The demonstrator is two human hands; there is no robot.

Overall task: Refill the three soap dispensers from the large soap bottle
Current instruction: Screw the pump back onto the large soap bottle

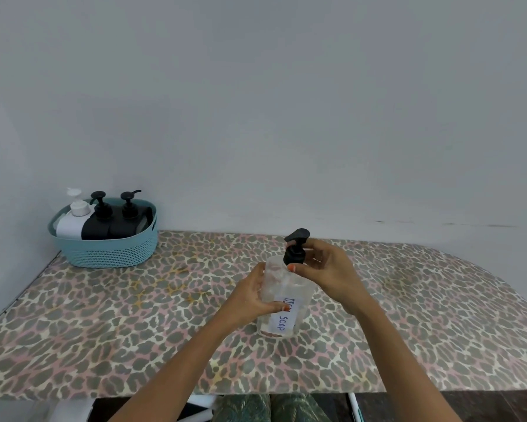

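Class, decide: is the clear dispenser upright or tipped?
Upright: the clear dispenser stands on its base on the table, black pump on top.

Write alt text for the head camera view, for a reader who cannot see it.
Two hands work on a clear soap dispenser standing on a leopard-print table: the left hand grips its body while the right hand pinches its black pump. At the back left, a teal basket holds a white bottle and two black dispensers.
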